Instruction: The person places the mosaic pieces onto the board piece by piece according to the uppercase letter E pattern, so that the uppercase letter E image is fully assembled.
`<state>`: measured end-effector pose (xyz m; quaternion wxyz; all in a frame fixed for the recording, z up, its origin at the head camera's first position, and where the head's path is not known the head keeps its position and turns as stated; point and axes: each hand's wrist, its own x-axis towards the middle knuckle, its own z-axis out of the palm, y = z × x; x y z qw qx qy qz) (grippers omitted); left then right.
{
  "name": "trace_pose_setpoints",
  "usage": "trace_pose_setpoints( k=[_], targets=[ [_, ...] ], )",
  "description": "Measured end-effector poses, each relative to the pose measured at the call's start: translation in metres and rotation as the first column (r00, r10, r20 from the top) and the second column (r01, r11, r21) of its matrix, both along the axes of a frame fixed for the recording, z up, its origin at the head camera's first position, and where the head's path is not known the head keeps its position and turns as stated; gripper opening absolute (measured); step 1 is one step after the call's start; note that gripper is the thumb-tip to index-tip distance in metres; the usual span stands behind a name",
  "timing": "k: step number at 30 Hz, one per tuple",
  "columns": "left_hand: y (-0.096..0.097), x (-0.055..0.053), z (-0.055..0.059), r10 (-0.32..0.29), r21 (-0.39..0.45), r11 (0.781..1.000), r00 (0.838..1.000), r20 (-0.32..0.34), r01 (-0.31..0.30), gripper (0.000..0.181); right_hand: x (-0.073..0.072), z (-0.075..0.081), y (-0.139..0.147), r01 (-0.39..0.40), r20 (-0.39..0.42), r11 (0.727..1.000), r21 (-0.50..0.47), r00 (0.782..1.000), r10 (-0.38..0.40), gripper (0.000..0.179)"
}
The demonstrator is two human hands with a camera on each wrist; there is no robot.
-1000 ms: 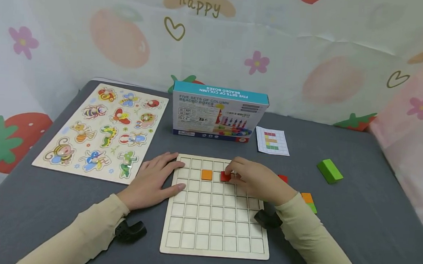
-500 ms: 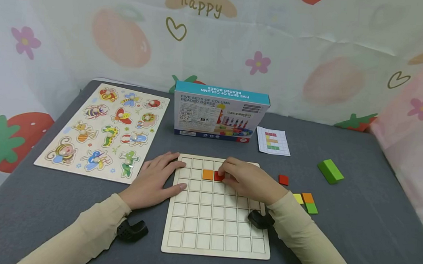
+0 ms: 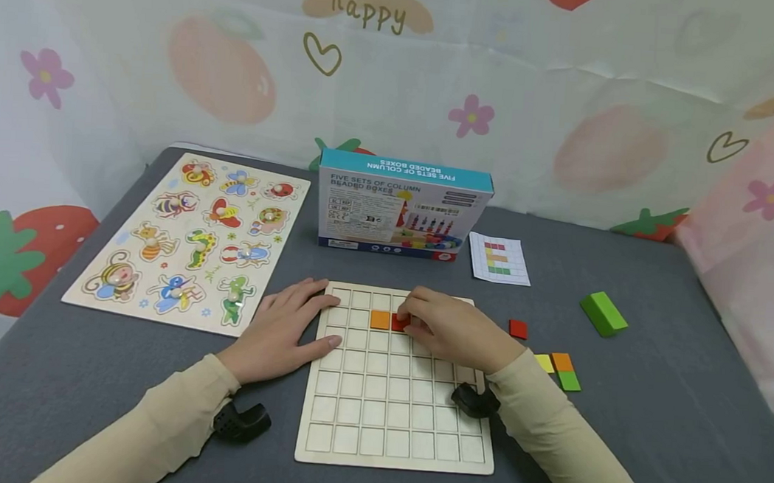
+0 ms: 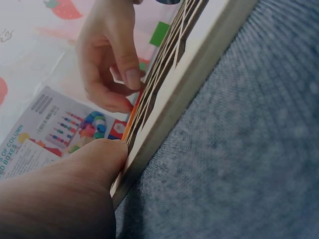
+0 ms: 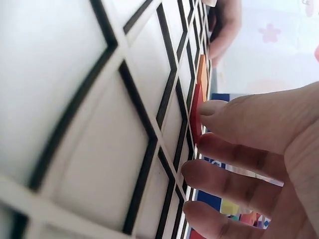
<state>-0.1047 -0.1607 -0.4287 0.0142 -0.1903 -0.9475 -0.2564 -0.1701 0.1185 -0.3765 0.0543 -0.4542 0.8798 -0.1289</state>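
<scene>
Table [image 3: 656,406] under dark grey cloth. Far left: pale puzzle board [image 3: 185,222], lying flat and slantwise, twelve bright insect-like pieces in rows of three. Rear, mid-table: cardboard box [image 3: 402,205], upright, turquoise top; front reads "FIVE SETS OF COLUMN BEADED BOXES", lettering on top inverted. Right side: green block [image 3: 603,314], lying well apart. Behind: pale backdrop [image 3: 395,116], strawberries, pink flowers, heart outlines, the word "happy".

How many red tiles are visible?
2: one red tile held by the right hand on the grid board, beside the orange tile; another red tile on the table, right of the board. That hand could hide more.
</scene>
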Motion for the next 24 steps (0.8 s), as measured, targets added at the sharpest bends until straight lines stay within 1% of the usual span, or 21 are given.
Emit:
trace_pose_setpoints(
  k=[6, 10, 15, 19, 24],
  targets=[
    [0.002, -0.001, 0.0, -0.006, 0.01, 1.0, 1.0, 0.007, 0.006, 0.062, -0.004, 0.005, 0.011, 0.062, 0.004, 0.998, -0.004, 0.998, -0.062, 0.015],
    [0.002, -0.001, 0.0, -0.005, 0.01, 1.0, 1.0, 0.003, 0.005, 0.062, -0.008, 0.009, 0.019, 0.091, 0.004, 0.996, -0.006, 0.996, -0.091, 0.017],
    [0.001, -0.001, -0.001, -0.008, 0.008, 1.0, 1.0, -0.001, 0.008, 0.062, -0.01, 0.011, 0.033, 0.156, 0.023, 0.988, 0.015, 0.987, -0.156, 0.019],
    [0.001, -0.001, -0.001, -0.006, 0.009, 1.0, 1.0, -0.004, 0.006, 0.062, -0.01, 0.012, 0.054, 0.216, 0.059, 0.976, 0.041, 0.974, -0.218, 0.02],
    [-0.001, 0.0, -0.002, 0.0, 0.006, 1.0, 1.0, -0.003, 0.001, 0.062, -0.008, 0.01, 0.091, 0.267, 0.061, 0.963, 0.044, 0.961, -0.27, 0.02]
  ],
)
